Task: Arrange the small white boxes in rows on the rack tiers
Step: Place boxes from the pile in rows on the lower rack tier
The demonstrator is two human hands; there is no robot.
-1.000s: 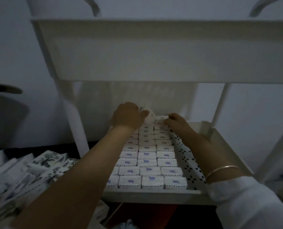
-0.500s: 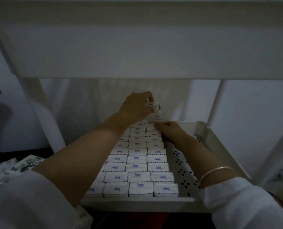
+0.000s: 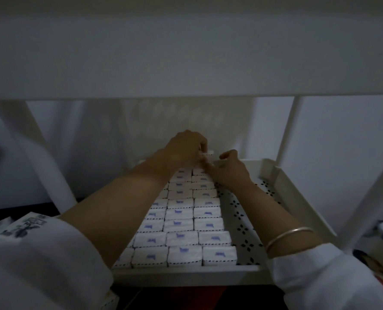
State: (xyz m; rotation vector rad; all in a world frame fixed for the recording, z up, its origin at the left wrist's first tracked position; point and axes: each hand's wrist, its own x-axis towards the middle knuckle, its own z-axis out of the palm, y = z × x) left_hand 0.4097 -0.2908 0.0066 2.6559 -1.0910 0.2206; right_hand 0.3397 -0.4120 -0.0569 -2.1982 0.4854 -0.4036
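Small white boxes with blue marks (image 3: 181, 224) lie in neat rows on the white rack tier (image 3: 297, 198), filling its left and middle part. At the far end of the rows my left hand (image 3: 186, 148) grips one small white box (image 3: 208, 153) just above the last row. My right hand (image 3: 228, 168) is beside it, with fingers curled and touching the boxes at the back of the right column. What its fingers hold is hidden.
The upper tier (image 3: 186, 59) of the rack hangs low over the work area. White legs stand at left (image 3: 40, 157) and right (image 3: 286, 128). The perforated floor (image 3: 246, 231) on the tier's right is bare. Loose packets (image 3: 22, 224) lie left.
My left hand has lowered the box from above the rows to the far end of them. My right hand moved up to the back. The camera has leaned in closer under the upper tier.
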